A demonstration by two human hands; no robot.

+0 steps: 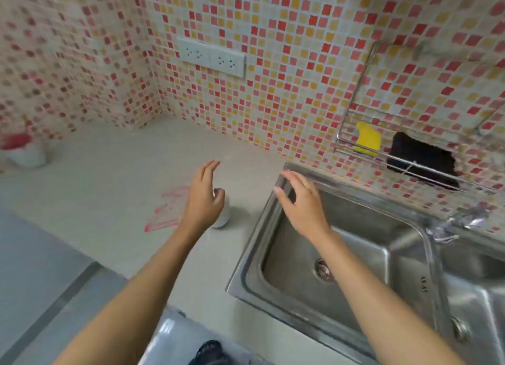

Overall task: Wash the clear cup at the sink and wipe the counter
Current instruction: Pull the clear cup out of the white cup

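Nearest me, both my forearms stretch out over the pale counter (114, 173), the right one crossing above the steel sink (246, 269), whose drain (322, 269) shows in the basin floor. My left hand (203, 201) hangs over the counter just left of the sink, palm down, its fingers (210, 168) straight and loose, gripping nothing. The clear cup (222, 214) stands upright on the counter right at that hand's thumb side, mostly hidden beneath the palm; only its right wall and part of its rim peek out. My fingertips reach past it toward the wall, so the cup sits under the heel of the hand rather than between the fingers, and I cannot tell whether my skin touches it. My right hand (304, 203) floats over the sink's far left corner, fingers (292, 177) spread and relaxed, holding nothing. Red scribbled marks (166, 209) stain the counter just left of my left hand. Farther back, a wire rack (352, 113) on the tiled wall holds a yellow sponge (367, 136) and a black cloth (420, 157); a double outlet (211, 57) sits higher up, and a white pot (27, 154) stands at the far left.
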